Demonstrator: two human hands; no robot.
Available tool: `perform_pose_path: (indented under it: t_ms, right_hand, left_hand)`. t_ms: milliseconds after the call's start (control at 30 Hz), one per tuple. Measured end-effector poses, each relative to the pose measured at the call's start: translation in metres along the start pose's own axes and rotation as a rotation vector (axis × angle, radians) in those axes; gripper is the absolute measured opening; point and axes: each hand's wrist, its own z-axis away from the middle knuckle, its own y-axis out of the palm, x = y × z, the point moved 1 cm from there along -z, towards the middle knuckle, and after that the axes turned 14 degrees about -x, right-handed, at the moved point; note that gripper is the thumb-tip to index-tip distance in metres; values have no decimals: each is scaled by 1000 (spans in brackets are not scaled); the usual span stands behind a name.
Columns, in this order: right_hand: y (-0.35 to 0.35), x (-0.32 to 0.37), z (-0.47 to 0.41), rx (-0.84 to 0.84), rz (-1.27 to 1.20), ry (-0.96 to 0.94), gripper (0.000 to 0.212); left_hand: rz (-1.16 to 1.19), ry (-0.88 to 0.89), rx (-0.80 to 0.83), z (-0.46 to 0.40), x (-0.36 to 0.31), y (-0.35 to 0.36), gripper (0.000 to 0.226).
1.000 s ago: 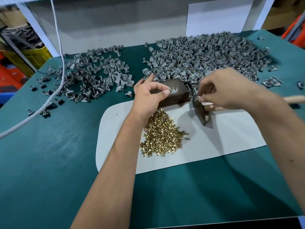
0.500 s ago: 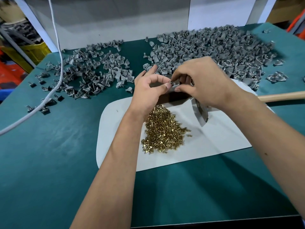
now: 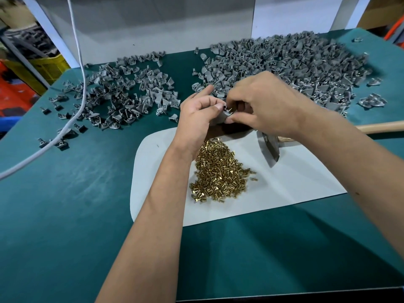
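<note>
Pinching one grey part (image 3: 222, 118) between them dead centre, just above the dark block (image 3: 231, 128), the left hand (image 3: 197, 112) and right hand (image 3: 264, 106) both curl tight on it, a small pin (image 3: 229, 109) poking from its top. The risk from here: a crooked push lets the pin slip and drop into the brass pile (image 3: 218, 171) at six o'clock. The only container, a yellow crate (image 3: 47, 68) at ten o'clock, hides its contents.

Workshop: bench (image 3: 65, 215) w/ grey part piles (image 3: 295, 66), hammer (image 3: 271, 147).
</note>
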Motion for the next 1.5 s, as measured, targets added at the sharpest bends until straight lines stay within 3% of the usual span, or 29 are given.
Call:
perform_pose_path:
  t_ms: [267, 567, 667, 733, 800, 867, 1000, 1100, 1233, 1433, 1500]
  right_hand:
    - [-4, 7, -2, 35, 8, -124, 21]
    - [-6, 7, -1, 71, -50, -48, 25]
    - [-22, -15, 5, 204, 2, 127, 23]
    - [-38, -36, 13, 400, 93, 286, 26]
    - [-44, -46, 26, 623, 170, 414, 32]
    - [-36, -48, 38, 699, 199, 448, 32]
    - [-28, -43, 46, 590, 90, 391, 14]
    - [-33, -45, 41, 470, -64, 505, 13]
    - [-35, -42, 27, 219, 47, 459, 35]
    - [-12, -20, 21, -142, 44, 391, 16]
    - [-6, -12, 18, -214, 105, 341, 19]
  left_hand:
    - [-10, 19, 15, 0, 1, 1, 24]
    - [-78, 122, 75, -4, 7, -2, 16]
    - [-250, 266, 12, -3, 7, 0, 18]
    - [-363, 365, -75, -5, 8, -1, 15]
    - [-460, 403, -118, -5, 9, -2, 11]
    - [-528, 399, -124, -4, 10, -2, 11]
    - [-490, 400, -124, -6, 14, -1, 12]
    - [-463, 419, -141, -8, 16, -1, 10]
    - [-442, 447, -162, -9, 17, -1, 10]
    - [-449, 462, -178, -9, 15, -1, 8]
    - [-442, 466, -173, -9, 15, -2, 6]
